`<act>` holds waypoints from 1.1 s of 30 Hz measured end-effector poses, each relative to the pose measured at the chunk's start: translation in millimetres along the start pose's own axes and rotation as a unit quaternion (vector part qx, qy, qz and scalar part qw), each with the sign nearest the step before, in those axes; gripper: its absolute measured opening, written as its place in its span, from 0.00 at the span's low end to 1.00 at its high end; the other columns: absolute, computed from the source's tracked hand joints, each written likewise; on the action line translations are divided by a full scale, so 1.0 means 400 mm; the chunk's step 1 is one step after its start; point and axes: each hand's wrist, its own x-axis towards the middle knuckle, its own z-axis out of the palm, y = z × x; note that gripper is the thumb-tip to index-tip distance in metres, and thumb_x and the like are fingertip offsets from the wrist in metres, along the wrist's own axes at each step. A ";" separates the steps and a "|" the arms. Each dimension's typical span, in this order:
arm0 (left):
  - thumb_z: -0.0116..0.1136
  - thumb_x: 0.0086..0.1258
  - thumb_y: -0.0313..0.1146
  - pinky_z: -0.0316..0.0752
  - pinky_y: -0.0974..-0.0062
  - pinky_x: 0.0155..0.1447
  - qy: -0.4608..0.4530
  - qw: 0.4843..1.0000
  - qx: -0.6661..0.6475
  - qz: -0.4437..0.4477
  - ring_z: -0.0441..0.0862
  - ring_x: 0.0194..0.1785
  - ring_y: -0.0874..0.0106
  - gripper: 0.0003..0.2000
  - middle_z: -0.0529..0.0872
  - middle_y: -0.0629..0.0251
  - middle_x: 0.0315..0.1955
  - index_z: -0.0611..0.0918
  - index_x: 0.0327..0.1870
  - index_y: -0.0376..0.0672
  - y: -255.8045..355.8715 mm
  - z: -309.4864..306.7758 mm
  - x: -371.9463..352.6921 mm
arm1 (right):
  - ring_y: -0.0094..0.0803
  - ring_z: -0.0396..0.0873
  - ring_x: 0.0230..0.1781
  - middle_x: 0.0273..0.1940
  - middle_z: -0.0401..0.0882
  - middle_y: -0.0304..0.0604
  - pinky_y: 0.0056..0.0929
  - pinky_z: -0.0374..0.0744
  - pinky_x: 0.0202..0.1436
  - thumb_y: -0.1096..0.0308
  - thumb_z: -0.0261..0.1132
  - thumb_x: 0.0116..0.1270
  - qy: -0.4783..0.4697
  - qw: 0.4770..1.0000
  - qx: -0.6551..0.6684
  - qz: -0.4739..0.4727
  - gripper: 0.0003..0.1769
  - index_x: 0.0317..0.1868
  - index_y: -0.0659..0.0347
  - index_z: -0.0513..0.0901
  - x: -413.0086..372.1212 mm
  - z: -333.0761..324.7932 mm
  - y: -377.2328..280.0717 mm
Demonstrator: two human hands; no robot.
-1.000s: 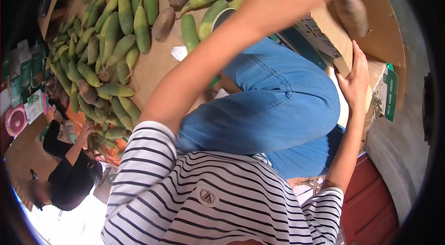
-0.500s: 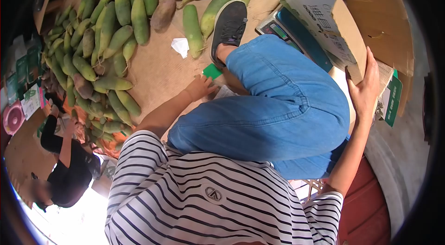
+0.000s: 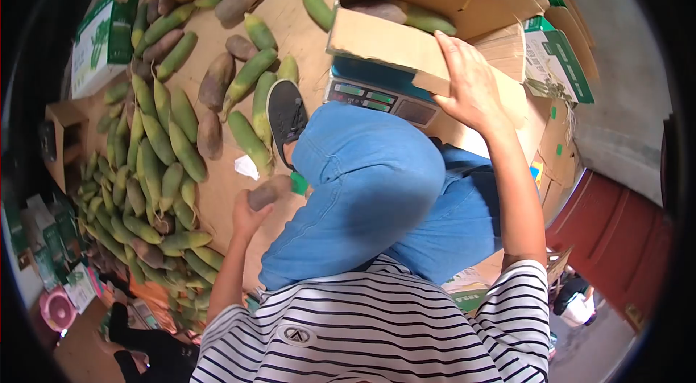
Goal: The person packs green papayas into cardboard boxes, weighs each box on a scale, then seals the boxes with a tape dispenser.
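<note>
In the head view my left hand (image 3: 249, 217) is closed round one end of a short purplish-brown radish (image 3: 274, 191), just above the board. Beside it lie a small green piece (image 3: 299, 183) and a crumpled white paper (image 3: 246, 167). My right hand (image 3: 470, 82) grips the near wall of an open cardboard box (image 3: 388, 38), fingers over the edge and thumb on the front side. Inside the box a purplish radish (image 3: 382, 11) and a green radish (image 3: 429, 20) show; the rest is hidden. Beneath the box is a digital scale (image 3: 373, 96).
A large pile of green radishes (image 3: 148, 165) covers the left side. My shoe (image 3: 286, 118) rests on the board next to several loose radishes. Green-and-white cartons (image 3: 109, 35) stand at the back left and right. Another person's dark sleeve (image 3: 134, 332) shows at lower left.
The view has turned rightward, and the box's inside now shows. My left hand, earlier by the green piece, now has a purplish-brown radish. My right hand stays on the box.
</note>
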 end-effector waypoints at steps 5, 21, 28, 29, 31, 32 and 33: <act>0.77 0.52 0.43 0.72 0.69 0.57 0.203 0.969 -0.123 -0.066 0.77 0.51 0.63 0.33 0.80 0.51 0.47 0.74 0.54 0.33 0.212 -0.197 0.114 | 0.51 0.68 0.63 0.60 0.69 0.58 0.43 0.66 0.69 0.68 0.74 0.42 0.008 1.000 0.007 0.001 0.50 0.69 0.65 0.62 -0.006 0.008 0.009; 0.75 0.54 0.39 0.73 0.67 0.57 0.234 0.855 -0.163 0.434 0.76 0.53 0.64 0.31 0.77 0.58 0.51 0.73 0.57 0.37 1.097 -0.320 0.401 | 0.50 0.70 0.60 0.57 0.71 0.57 0.42 0.68 0.66 0.66 0.73 0.43 -0.035 0.999 0.017 0.021 0.48 0.67 0.67 0.64 -0.007 -0.011 0.004; 0.66 0.63 0.36 0.70 0.61 0.58 0.235 0.943 -0.114 0.205 0.75 0.55 0.54 0.24 0.77 0.48 0.50 0.74 0.57 0.33 0.603 -0.208 0.461 | 0.50 0.69 0.63 0.59 0.70 0.57 0.43 0.67 0.68 0.65 0.74 0.44 -0.001 0.999 0.036 0.009 0.48 0.67 0.67 0.64 -0.009 -0.010 0.010; 0.66 0.63 0.36 0.70 0.59 0.58 0.245 0.953 -0.039 0.175 0.75 0.54 0.51 0.24 0.77 0.46 0.49 0.74 0.56 0.32 0.489 -0.172 0.467 | 0.50 0.68 0.63 0.59 0.70 0.57 0.43 0.67 0.68 0.65 0.74 0.44 0.000 0.999 0.037 0.007 0.48 0.68 0.66 0.63 -0.012 -0.004 0.009; 0.67 0.61 0.38 0.69 0.57 0.59 0.222 0.971 -0.007 0.086 0.75 0.52 0.45 0.25 0.77 0.40 0.48 0.74 0.53 0.30 0.296 -0.091 0.461 | 0.50 0.68 0.63 0.59 0.70 0.57 0.43 0.67 0.68 0.66 0.73 0.44 0.005 0.999 0.037 0.004 0.48 0.68 0.65 0.63 -0.012 -0.001 0.007; 0.69 0.58 0.40 0.69 0.56 0.58 0.196 0.978 0.028 0.066 0.74 0.52 0.43 0.27 0.77 0.37 0.46 0.74 0.52 0.28 0.223 -0.060 0.450 | 0.50 0.68 0.63 0.60 0.70 0.57 0.43 0.67 0.68 0.66 0.73 0.44 0.007 0.999 0.036 0.001 0.48 0.68 0.65 0.63 -0.011 -0.004 0.007; 0.69 0.57 0.42 0.70 0.55 0.57 0.159 0.986 0.040 -0.002 0.75 0.51 0.43 0.27 0.78 0.36 0.44 0.76 0.50 0.28 0.160 -0.023 0.443 | 0.50 0.68 0.63 0.60 0.70 0.57 0.43 0.67 0.68 0.67 0.73 0.44 0.011 0.999 0.036 -0.001 0.49 0.69 0.64 0.62 -0.008 -0.005 0.006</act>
